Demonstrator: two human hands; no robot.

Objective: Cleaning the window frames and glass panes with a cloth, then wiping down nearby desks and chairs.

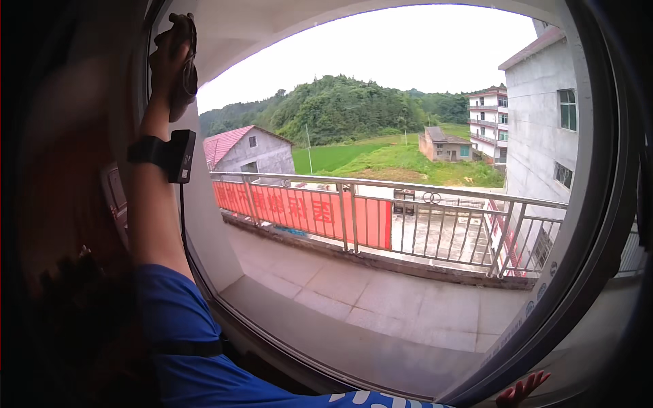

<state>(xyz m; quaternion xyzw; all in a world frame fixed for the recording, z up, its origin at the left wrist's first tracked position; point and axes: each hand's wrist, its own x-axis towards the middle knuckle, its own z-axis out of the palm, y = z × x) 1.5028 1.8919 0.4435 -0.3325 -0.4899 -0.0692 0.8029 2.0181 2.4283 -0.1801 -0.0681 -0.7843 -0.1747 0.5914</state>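
My left arm reaches up along the left side of a window. At the top left, my left hand (168, 64) grips a dark, crumpled cloth (184, 99) and holds it at the upper left of the window glass (408, 370), beside the frame. A black device (181, 155) is strapped to that wrist, with a cable running down from it. Low at the right, my right hand (523, 388) shows only in part, its fingers apart and nothing seen in them. It is near the lower right of the dark window frame (604, 204); whether it touches anything I cannot tell.
Beyond the glass lies a tiled balcony floor (387, 301) with a metal railing (449, 224). A red banner (301, 209) bearing writing hangs along the railing. Farther out stand houses (260, 153), a grey building (541, 102) and a wooded hill (347, 107). The left side is very dark.
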